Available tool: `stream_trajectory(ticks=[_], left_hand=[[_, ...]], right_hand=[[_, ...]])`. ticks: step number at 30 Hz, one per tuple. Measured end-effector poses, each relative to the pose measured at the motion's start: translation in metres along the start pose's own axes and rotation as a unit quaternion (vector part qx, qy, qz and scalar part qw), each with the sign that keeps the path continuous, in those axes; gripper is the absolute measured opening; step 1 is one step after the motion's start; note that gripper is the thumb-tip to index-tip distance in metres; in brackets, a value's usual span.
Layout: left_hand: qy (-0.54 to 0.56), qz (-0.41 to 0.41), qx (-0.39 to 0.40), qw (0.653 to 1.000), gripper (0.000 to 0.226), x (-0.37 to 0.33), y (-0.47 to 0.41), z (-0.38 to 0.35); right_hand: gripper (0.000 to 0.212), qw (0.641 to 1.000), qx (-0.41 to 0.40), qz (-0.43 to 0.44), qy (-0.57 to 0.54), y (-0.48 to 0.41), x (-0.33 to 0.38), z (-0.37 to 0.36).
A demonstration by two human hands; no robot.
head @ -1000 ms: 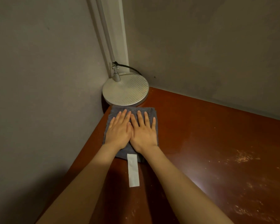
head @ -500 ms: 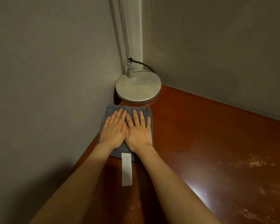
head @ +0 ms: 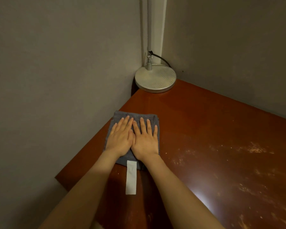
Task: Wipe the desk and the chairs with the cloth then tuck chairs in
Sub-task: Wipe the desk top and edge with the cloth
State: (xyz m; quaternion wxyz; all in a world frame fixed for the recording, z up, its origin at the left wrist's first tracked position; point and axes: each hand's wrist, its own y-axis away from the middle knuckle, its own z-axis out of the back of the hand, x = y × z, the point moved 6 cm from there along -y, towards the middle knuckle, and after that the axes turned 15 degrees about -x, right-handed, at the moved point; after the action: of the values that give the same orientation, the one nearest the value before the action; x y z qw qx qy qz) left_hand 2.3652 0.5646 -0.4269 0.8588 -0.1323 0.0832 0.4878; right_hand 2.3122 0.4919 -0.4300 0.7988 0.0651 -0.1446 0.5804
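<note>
Grey cloth (head: pixel 136 115): folded into a flat pad on the table (head: pixel 205 129), hard by the table's left edge where it runs along the wall (head: pixel 56 80).
Left hand (head: pixel 120 139): palm down on the cloth, fingers (head: pixel 126 123) straight and close together; it presses and grips nothing.
Right hand (head: pixel 144 141): flat on the cloth beside my left hand, the two touching along the thumbs; fingers straight and slightly spread, curled round nothing.
White tag (head: pixel 131 177): a pale strip trailing from the cloth's near edge toward me, flat on the wood between my forearms.
Lamp base (head: pixel 155 79): a round, pale metal disc in the back corner, with a thin pole and a black cable (head: pixel 163 59) rising from it; bare wood lies between it and the cloth.
Surface: glossy red-brown wood; pale dusty smears (head: pixel 254 148) lie to my right, well apart from the cloth.
Step in hand: wiping the table, as I judge it, along the strip next to the wall. The smears suggest that much of the top is not yet wiped, so the task looks to be at an early stage.
Next move: it calls for even pressure from both palms while the cloth slides, probably across toward the smeared area. The tag should not fold under the pad, and the corner needs a pass around the lamp base.
Chairs: not in view; their wiping and tucking are, by my reckoning, not yet done.
</note>
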Motion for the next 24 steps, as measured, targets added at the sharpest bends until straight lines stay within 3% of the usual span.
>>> stream_trajectory(ticks=[10, 24], left_hand=[[-0.002, 0.008, 0.006, 1.0, 0.051, -0.003, 0.057, 0.009], [0.001, -0.038, 0.011, 0.999, 0.051, 0.026, -0.022, 0.003]], right_hand=[[0.053, 1.0, 0.001, 0.006, 0.012, 0.054, 0.011, 0.003], [0.053, 0.998, -0.033, -0.046, 0.025, -0.02, 0.02, -0.008]])
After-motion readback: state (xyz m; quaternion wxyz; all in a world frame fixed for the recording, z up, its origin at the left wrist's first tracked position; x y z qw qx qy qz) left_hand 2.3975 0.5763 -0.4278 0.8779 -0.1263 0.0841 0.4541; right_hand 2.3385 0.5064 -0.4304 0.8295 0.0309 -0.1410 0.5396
